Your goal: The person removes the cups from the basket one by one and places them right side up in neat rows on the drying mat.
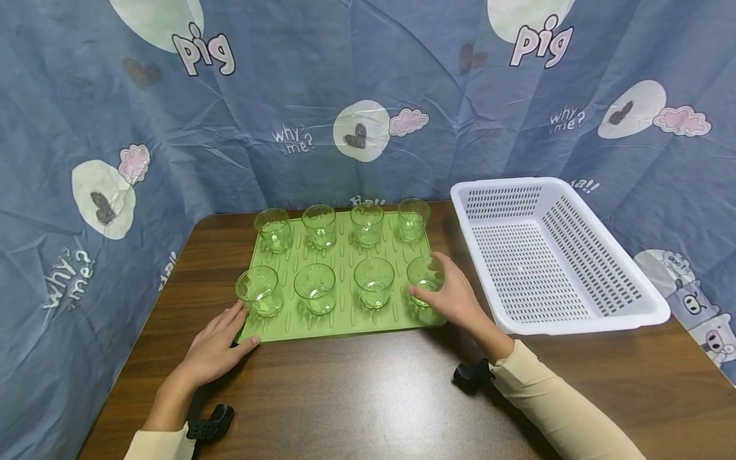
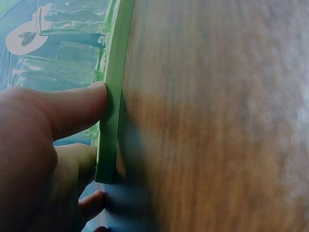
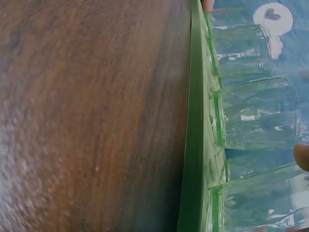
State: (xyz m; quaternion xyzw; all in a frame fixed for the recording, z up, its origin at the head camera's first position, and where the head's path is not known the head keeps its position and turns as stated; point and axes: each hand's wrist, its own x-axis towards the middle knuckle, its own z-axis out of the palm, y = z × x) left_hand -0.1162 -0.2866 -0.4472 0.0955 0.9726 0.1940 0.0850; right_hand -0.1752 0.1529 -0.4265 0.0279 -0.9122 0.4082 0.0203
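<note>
Several clear glasses stand upright in two rows on a green ribbed drying tray point(image 1: 345, 327). My right hand point(image 1: 454, 292) is around the front-row glass at the right end point(image 1: 424, 276), thumb on its near side and fingers behind it. In the right wrist view, the thumb point(image 3: 302, 155) is by that glass's rim, and the fingers are mostly out of frame. At the tray's front left corner lies my left hand point(image 1: 214, 348), its thumb touching the front edge and its fingers along the left side, close to the front-row left glass point(image 1: 260, 292).
A white perforated plastic basket point(image 1: 496, 313) stands to the right of the tray, and no items show inside it. Both are on a dark brown wooden table point(image 1: 368, 390). A blue printed cloth point(image 1: 241, 128) hangs behind the table. Each wrist wears a black camera mount point(image 1: 473, 377).
</note>
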